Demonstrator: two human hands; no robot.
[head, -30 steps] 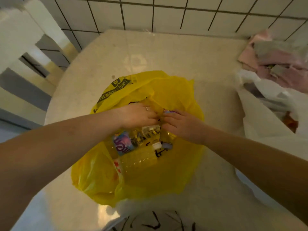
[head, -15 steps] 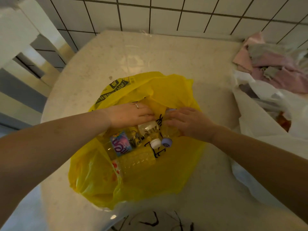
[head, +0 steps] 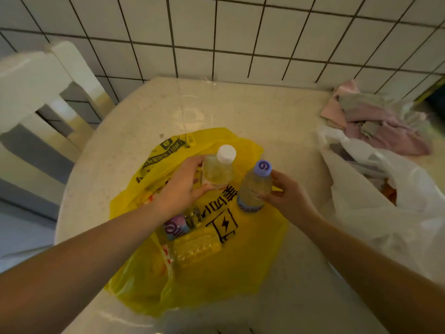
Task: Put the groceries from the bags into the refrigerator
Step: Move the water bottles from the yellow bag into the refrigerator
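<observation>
Two bottles stood lifted just above the open yellow bag (head: 212,280); the white-capped bottle (head: 218,171) sat in the left hand (head: 179,189), its fingers wrapped round the body from the left with the thumb underneath, closed firmly on it; the purple-capped bottle (head: 254,189) was held by the right hand (head: 287,195), fingers curled round its right side below the shoulder, likewise closed on it. Both were held roughly upright, caps toward the far wall, close beside each other but apart.

Both looked like clear plastic full of pale liquid, so probably moderately heavy, stiff enough under a squeeze, and smooth (perhaps slick if chilled); a grip round the mid-body, as here, seemed the safest, rather than by the cap.

Beneath them in the bag lay a packet of corn (head: 195,249) in clear wrap, a pink-and-blue labelled item (head: 174,227) and something shiny beside it that I could not make out; the corn pack would likely be light and a little crushable, best taken by its long sides.

The bag rested on a pale round worktop (head: 240,109); to the right a white plastic bag (head: 375,213) slumped open, with pink cloths (head: 382,121) heaped at the far right; a white chair (head: 36,92) stood at the left against the tiled wall (head: 240,32). No refrigerator was in view.
</observation>
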